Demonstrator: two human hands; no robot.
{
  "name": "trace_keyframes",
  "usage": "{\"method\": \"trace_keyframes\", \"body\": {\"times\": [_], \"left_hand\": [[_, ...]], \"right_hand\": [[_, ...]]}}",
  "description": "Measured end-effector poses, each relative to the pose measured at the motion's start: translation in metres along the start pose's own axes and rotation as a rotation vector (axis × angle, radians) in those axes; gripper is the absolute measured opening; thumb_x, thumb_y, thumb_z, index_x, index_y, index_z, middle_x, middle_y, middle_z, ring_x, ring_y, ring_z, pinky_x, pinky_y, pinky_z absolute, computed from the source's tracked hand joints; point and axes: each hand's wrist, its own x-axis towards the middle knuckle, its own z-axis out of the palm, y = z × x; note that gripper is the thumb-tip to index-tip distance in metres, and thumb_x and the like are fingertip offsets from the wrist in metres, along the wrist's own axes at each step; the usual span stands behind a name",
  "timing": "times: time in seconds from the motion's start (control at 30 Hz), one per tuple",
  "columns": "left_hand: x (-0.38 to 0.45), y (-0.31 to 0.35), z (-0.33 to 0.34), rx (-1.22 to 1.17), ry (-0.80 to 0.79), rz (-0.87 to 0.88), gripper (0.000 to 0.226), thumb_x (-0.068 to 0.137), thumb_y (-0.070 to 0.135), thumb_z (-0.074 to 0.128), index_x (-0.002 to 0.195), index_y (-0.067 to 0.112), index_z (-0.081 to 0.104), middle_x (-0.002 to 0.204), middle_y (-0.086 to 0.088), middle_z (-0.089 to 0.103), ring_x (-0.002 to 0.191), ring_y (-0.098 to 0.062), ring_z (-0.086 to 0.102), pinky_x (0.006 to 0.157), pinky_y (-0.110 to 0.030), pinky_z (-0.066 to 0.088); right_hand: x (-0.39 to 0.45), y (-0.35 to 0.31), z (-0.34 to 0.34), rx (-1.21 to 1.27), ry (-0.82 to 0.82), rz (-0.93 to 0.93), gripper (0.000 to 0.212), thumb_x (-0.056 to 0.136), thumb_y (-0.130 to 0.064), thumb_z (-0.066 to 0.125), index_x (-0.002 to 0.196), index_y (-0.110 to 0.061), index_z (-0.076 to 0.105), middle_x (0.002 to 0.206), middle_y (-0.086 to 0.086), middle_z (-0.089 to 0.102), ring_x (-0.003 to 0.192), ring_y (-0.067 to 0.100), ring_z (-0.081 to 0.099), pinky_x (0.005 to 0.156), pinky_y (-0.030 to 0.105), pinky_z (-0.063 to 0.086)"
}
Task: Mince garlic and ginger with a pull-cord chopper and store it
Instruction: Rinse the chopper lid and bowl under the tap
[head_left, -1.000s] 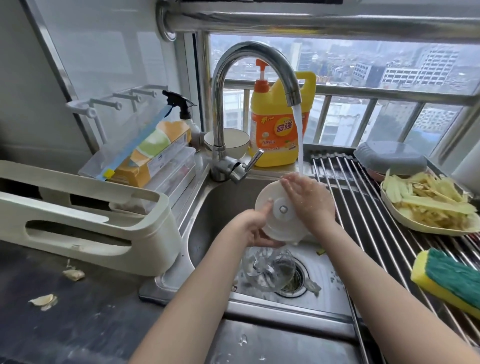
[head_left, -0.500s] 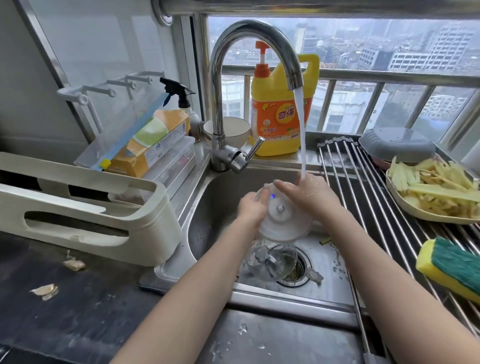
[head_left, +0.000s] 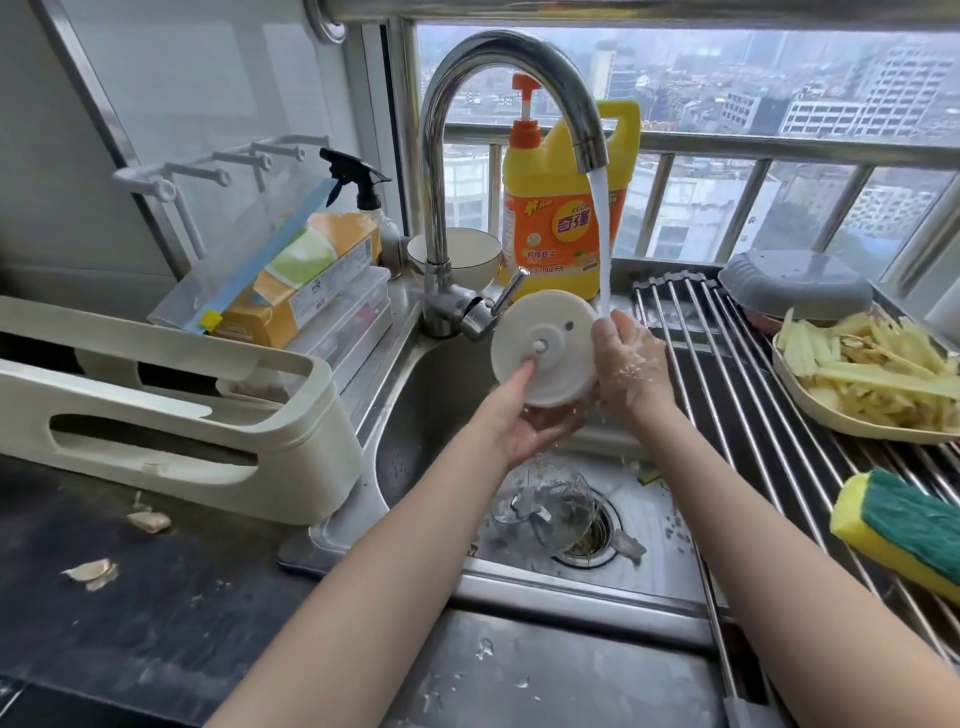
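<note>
Here, chopper lid upright under the tap stream, gripped between left hand and right hand.

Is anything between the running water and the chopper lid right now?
Yes. The right hand sits under the water stream, beside the lid, so water strikes the hand. The left hand holds the lid from below.

Above right hand: faucet spout, water falling | behind: detergent jug | right: drying rack, peel plate, sponge | below: clear bowl over drain | left past lid: open basin, then cream caddy.
</note>
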Motion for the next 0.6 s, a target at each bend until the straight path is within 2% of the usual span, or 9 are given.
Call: {"method": "trace_keyframes", "body": {"times": [0.1, 0.2, 0.27, 0.3, 0.37, 0.43, 0.53, 0.57, 0.6], "left_hand": [[0.004, 0.007, -0.003, 0.069, 0.004, 0.098, 0.049, 0.092, 0.029, 0.062, 0.134, 0.02, 0.037, 0.127, -0.02, 0.056, 0.094, -0.036, 0.062, 0.071, -0.062, 0.051], [-0.003, 0.008, -0.002, 0.131, -0.056, 0.09, 0.034, 0.091, 0.025, 0.063, 0.119, 0.025, 0.044, 0.122, -0.018, 0.054, 0.101, -0.038, 0.058, 0.069, -0.052, 0.054], [-0.005, 0.008, -0.002, 0.171, -0.086, 0.111, 0.024, 0.092, 0.02, 0.062, 0.108, 0.028, 0.047, 0.116, -0.015, 0.053, 0.101, -0.037, 0.056, 0.067, -0.052, 0.055], [-0.005, 0.009, -0.002, 0.179, -0.095, 0.134, 0.022, 0.092, 0.016, 0.061, 0.105, 0.029, 0.048, 0.112, -0.014, 0.052, 0.098, -0.036, 0.055, 0.068, -0.052, 0.054], [-0.004, 0.01, -0.001, 0.179, -0.095, 0.191, 0.021, 0.095, 0.012, 0.055, 0.106, 0.028, 0.049, 0.106, -0.012, 0.053, 0.091, -0.031, 0.054, 0.067, -0.049, 0.051], [-0.006, 0.009, 0.003, 0.135, -0.099, 0.202, 0.022, 0.099, 0.019, 0.047, 0.12, 0.021, 0.049, 0.102, -0.012, 0.055, 0.085, -0.028, 0.055, 0.06, -0.039, 0.052], [-0.009, 0.008, 0.005, 0.008, -0.091, 0.093, 0.051, 0.099, 0.042, 0.041, 0.138, 0.009, 0.046, 0.102, -0.017, 0.055, 0.079, -0.028, 0.054, 0.047, -0.027, 0.052], [-0.009, 0.007, 0.004, 0.043, -0.121, 0.039, 0.057, 0.097, 0.05, 0.041, 0.136, 0.01, 0.047, 0.108, -0.019, 0.055, 0.084, -0.031, 0.055, 0.052, -0.03, 0.055], [-0.01, 0.005, 0.003, 0.122, -0.154, -0.013, 0.061, 0.095, 0.057, 0.04, 0.134, 0.012, 0.049, 0.114, -0.021, 0.055, 0.089, -0.036, 0.057, 0.064, -0.038, 0.057]], "right_hand": [[-0.002, 0.0, -0.001, 0.148, 0.033, 0.024, 0.049, 0.08, -0.062, 0.03, 0.079, -0.017, 0.049, 0.076, 0.009, 0.053, 0.074, 0.027, 0.055, 0.058, 0.036, 0.047], [0.0, 0.001, -0.002, 0.179, 0.051, 0.006, 0.04, 0.094, -0.053, 0.043, 0.107, -0.016, 0.046, 0.082, -0.003, 0.048, 0.076, 0.02, 0.051, 0.059, 0.026, 0.041], [-0.002, 0.002, -0.002, 0.259, 0.023, 0.004, 0.049, 0.089, -0.055, 0.052, 0.127, -0.026, 0.042, 0.106, 0.0, 0.054, 0.091, 0.018, 0.053, 0.074, 0.03, 0.047], [-0.001, 0.003, -0.002, 0.285, 0.005, 0.033, 0.057, 0.083, -0.062, 0.055, 0.129, -0.03, 0.045, 0.118, 0.003, 0.054, 0.099, 0.021, 0.053, 0.082, 0.037, 0.049], [-0.002, 0.005, -0.003, 0.208, -0.014, 0.082, 0.068, 0.075, -0.072, 0.055, 0.122, -0.023, 0.055, 0.119, 0.007, 0.056, 0.103, 0.027, 0.055, 0.085, 0.046, 0.051], [-0.002, 0.005, -0.004, 0.081, 0.048, 0.021, 0.056, 0.082, -0.063, 0.056, 0.104, -0.012, 0.059, 0.098, 0.006, 0.059, 0.087, 0.024, 0.057, 0.074, 0.039, 0.052], [-0.004, -0.001, -0.004, 0.06, 0.169, -0.104, 0.047, 0.089, -0.057, 0.051, 0.091, -0.01, 0.054, 0.082, 0.005, 0.057, 0.07, 0.02, 0.055, 0.057, 0.025, 0.043], [-0.004, -0.002, -0.002, 0.079, 0.184, -0.118, 0.046, 0.092, -0.054, 0.048, 0.092, -0.008, 0.054, 0.082, 0.005, 0.056, 0.067, 0.018, 0.054, 0.054, 0.022, 0.04], [-0.004, -0.002, -0.001, 0.096, 0.186, -0.118, 0.041, 0.095, -0.048, 0.047, 0.093, -0.007, 0.054, 0.081, 0.005, 0.055, 0.065, 0.016, 0.052, 0.051, 0.021, 0.038]]}}
